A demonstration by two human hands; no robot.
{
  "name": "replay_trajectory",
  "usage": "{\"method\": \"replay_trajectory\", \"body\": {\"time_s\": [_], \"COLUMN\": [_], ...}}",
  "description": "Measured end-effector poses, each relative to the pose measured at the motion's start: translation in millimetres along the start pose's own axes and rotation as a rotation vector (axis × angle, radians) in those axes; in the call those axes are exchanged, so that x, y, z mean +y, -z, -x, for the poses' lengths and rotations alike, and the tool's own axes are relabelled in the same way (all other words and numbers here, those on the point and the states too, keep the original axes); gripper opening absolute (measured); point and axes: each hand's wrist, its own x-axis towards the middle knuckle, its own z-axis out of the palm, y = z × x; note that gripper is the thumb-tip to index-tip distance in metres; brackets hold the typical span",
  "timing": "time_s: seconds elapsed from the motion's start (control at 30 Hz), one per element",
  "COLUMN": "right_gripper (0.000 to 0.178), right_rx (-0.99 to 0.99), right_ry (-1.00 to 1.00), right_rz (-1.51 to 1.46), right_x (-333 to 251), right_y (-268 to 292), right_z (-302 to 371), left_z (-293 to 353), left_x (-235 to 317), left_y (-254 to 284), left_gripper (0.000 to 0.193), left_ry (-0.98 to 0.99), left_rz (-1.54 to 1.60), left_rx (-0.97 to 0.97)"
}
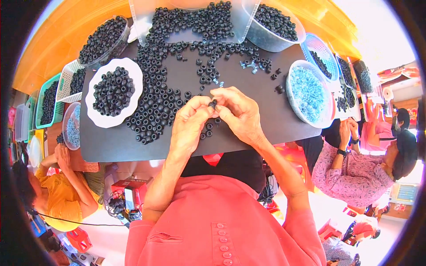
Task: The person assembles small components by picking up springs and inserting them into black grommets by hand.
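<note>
Above the near half of the dark table (266, 106), both my hands meet around a small black plastic part (213, 103). My left hand (187, 124) pinches it between thumb and fingertips. From the other side, my right hand (242, 116) has its thumb and fingers closed on the same part. The fingertips cover much of it. A spread of black, hollow, barrel-shaped pieces (153, 108) lies left of my left hand. Just beyond my fingertips are a few small pale-blue coil-like pieces (217, 82) and several loose black ones.
A white scalloped plate (92, 99) of black pieces stands at left. Clear tubs (266, 42) and a tipped clear bin (191, 37) hold more behind. At right is a bowl (326, 116) of pale-blue pieces. Other people in yellow (66, 199) and patterned pink (350, 173) sit either side.
</note>
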Motion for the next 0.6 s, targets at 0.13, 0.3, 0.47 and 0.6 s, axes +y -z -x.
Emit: {"method": "replay_trajectory", "body": {"time_s": [0.13,0.3,0.47,0.6], "right_gripper": [0.030,0.022,0.016,0.015], "right_rx": [0.087,-0.024,-0.041,-0.061], "right_ry": [0.028,0.060,-0.036,-0.086], "right_rz": [-0.012,0.067,0.190,0.191], "right_x": [1.4,-1.4,-18.9,-16.4], "right_y": [-2.9,7.4,14.4,14.4], "right_z": [0.1,-2.0,-4.0,-1.6], "left_z": [0.4,3.0,3.3,3.2], "left_x": [0.1,2.1,3.3,2.0], "left_y": [-2.5,-5.9,-3.7,-2.5], "left_gripper": [0.013,0.012,0.012,0.013], "left_ry": [-0.002,-0.039,-0.026,-0.023], "left_rz": [0.019,-0.150,-0.147,-0.167], "left_rx": [0.006,0.025,0.009,0.002]}}
